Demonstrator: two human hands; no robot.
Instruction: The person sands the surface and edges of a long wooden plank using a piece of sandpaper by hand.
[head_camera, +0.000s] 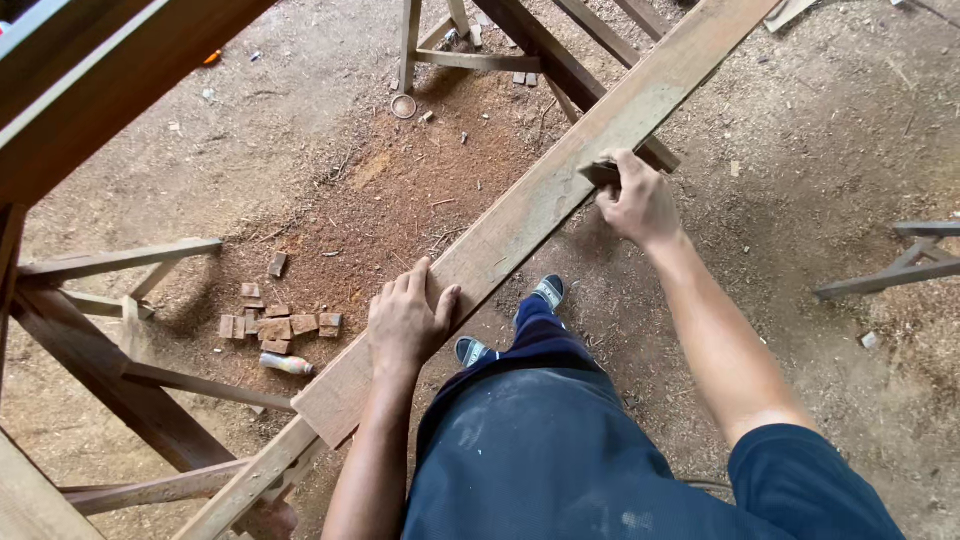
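A long wooden plank (540, 195) runs diagonally from the lower left to the upper right, resting on wooden trestles. My left hand (405, 320) lies flat on the plank near its lower end, fingers spread. My right hand (635, 198) is closed on a small dark block, likely a sanding block (600, 172), pressed against the plank's right edge further up. My legs in dark blue trousers and sandals (548, 290) stand beside the plank.
Sawdust covers the dirt floor. Several small wood offcuts (275, 325) and a small bottle (287, 364) lie on the floor at left. Wooden trestle frames stand at left (110, 370), top (530, 50) and far right (900, 265). A small round ring-shaped object (403, 106) lies near the top.
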